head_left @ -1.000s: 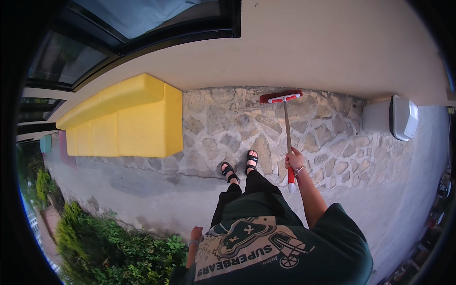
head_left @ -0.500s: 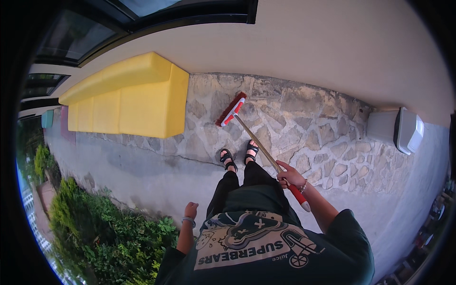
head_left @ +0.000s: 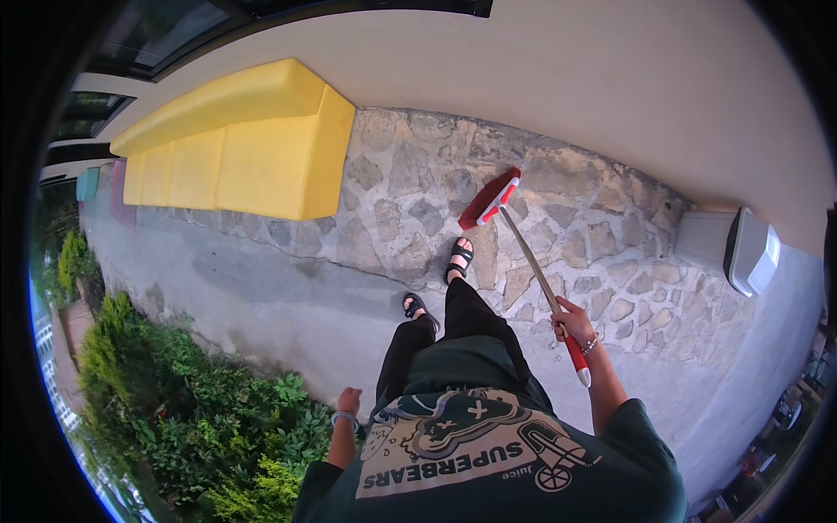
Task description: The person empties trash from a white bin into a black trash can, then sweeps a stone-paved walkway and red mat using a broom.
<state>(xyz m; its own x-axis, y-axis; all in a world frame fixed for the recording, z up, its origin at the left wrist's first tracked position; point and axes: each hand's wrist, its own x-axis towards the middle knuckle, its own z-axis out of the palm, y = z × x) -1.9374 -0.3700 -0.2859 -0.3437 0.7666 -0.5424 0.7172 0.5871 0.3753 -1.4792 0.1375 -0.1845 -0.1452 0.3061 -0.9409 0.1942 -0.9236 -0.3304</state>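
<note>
My right hand [head_left: 573, 321] is closed around the pole of a push broom [head_left: 533, 261], just above its red end grip. The broom's red-and-white head with dark red bristles rests on the stone paving [head_left: 575, 248], a little ahead of my right foot. My left hand [head_left: 349, 400] hangs beside my left hip, loosely curled, with nothing visible in it. A grey band circles that wrist, and a beaded bracelet is on the right one.
Against the wall [head_left: 558, 78] at the left stands a long yellow bench seat [head_left: 253, 166]. A grey bin with a pale lid [head_left: 751, 253] is at the right by the wall. Green shrubs [head_left: 192, 410] border the grey walkway [head_left: 253, 296] on the left. Dark-framed windows [head_left: 157, 35] are at the upper left.
My right hand and the broom have moved to the right, the broom head shifting right along the paving. My feet have moved apart, the right one now farther forward. The left hand stays low at my side.
</note>
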